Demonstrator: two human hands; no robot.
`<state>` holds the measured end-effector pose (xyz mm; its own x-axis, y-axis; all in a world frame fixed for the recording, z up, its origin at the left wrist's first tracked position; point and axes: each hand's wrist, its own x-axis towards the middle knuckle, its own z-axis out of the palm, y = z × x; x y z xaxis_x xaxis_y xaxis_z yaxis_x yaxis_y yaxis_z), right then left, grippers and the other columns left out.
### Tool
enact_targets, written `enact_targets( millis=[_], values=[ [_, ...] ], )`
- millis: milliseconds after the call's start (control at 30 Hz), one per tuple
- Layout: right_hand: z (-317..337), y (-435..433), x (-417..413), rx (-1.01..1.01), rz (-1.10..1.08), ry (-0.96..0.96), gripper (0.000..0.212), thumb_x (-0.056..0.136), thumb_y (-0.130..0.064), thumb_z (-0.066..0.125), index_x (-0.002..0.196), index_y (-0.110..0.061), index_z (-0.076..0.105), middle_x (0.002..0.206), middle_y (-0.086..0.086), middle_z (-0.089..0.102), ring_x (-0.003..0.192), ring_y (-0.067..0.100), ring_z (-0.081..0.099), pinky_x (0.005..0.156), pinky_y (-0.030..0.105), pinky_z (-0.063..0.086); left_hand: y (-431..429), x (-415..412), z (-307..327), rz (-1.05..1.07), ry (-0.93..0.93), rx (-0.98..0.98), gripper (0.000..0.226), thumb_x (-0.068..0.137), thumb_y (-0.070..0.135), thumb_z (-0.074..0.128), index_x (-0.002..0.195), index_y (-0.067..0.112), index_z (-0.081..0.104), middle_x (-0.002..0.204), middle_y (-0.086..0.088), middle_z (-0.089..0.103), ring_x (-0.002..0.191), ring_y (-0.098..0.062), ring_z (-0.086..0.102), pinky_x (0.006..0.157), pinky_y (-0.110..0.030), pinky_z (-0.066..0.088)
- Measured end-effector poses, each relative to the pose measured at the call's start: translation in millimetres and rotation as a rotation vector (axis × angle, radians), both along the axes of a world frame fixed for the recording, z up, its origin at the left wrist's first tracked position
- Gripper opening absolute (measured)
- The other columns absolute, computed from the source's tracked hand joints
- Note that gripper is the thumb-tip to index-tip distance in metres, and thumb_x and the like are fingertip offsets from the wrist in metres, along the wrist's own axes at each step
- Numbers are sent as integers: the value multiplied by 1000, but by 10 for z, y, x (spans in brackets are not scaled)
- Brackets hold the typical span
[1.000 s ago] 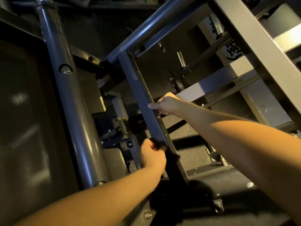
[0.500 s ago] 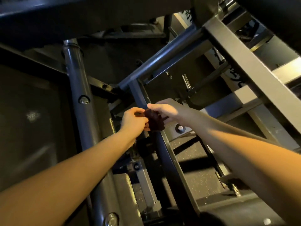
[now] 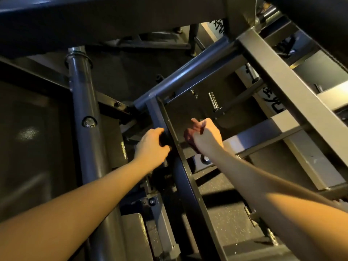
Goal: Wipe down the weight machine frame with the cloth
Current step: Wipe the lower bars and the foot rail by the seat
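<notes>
Hands 2 | left hand (image 3: 152, 146) grips frame bar (image 3: 157, 115) | right hand (image 3: 207, 137) clutches 1 cloth (image 3: 189, 136)

the floor (image 3: 227, 221) is dark rubber flecked with pale specks, showing in patches between the bars low in the middle. the weight machine frame (image 3: 293, 87) stands on it, grey steel bars crossing above the flecked surface. a small metal bracket (image 3: 251, 216) sits down near a low dark base bar (image 3: 250, 248).

The left hand (image 3: 151, 146) is gripping the slanted frame bar (image 3: 157, 113), while at its three o'clock the right hand (image 3: 208, 138) is clutching the dark cloth (image 3: 189, 138) just beside that bar.
</notes>
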<state>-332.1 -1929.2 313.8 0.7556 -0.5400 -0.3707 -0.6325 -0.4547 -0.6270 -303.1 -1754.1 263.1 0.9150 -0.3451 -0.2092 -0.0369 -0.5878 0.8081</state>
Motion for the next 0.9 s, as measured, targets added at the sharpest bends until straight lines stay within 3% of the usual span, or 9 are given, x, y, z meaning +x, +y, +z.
enact_targets(
  millis=[133,200,300,433,600,733,833,900],
  values=[
    [-329,197,-249,-106,266,-56,25,91,-11,69,104,-26,52,95,-12,58,86,-1,57,67,11,38,-113,19,-50,-242,-63,266,105,78,37,84,161,16,24,165,-4,25,152,-24,23,123,-44,30],
    [-336,224,-331,-152,297,-75,23,90,-19,74,97,-27,55,92,-15,58,85,-2,57,69,13,41,-115,10,-114,-256,36,254,119,75,35,87,163,16,9,170,-5,11,156,-23,14,126,-45,23],
    [-263,243,-439,-221,336,-4,21,89,-27,76,96,-30,57,97,-14,60,95,5,59,81,22,49,-155,-40,-167,-246,129,204,122,77,29,87,164,19,2,172,-3,-4,157,-25,7,127,-47,20],
    [-161,213,-426,-148,306,164,43,88,-22,78,125,-22,58,117,-5,65,112,14,61,98,37,52,-179,-47,-212,-253,61,289,127,73,37,88,164,21,1,171,-3,-4,157,-25,4,127,-48,16],
    [-232,231,-72,-149,279,54,9,95,-18,69,101,-24,70,90,-10,67,90,5,66,70,18,46,-174,-53,-317,-279,39,297,140,65,47,92,163,24,-5,171,-1,-10,157,-25,-2,126,-47,8],
    [-359,231,413,-114,262,-109,13,97,-17,66,108,-21,71,98,-5,69,94,8,67,78,23,54,-135,-37,-305,-285,13,289,139,65,50,91,163,24,-3,171,-1,-7,157,-25,0,126,-47,9],
    [-423,146,329,-57,224,-54,14,97,-19,66,109,-22,71,102,-3,70,98,14,68,89,36,58,-139,-47,-291,-274,14,298,139,64,51,91,163,24,-2,171,0,-7,157,-24,0,126,-47,9],
    [-370,54,115,-23,257,95,10,95,-16,67,103,-23,69,100,0,70,98,16,68,91,40,57,-146,-46,-289,-263,17,312,140,63,51,92,163,25,-2,171,0,-7,157,-24,0,126,-47,9]
  ],
)
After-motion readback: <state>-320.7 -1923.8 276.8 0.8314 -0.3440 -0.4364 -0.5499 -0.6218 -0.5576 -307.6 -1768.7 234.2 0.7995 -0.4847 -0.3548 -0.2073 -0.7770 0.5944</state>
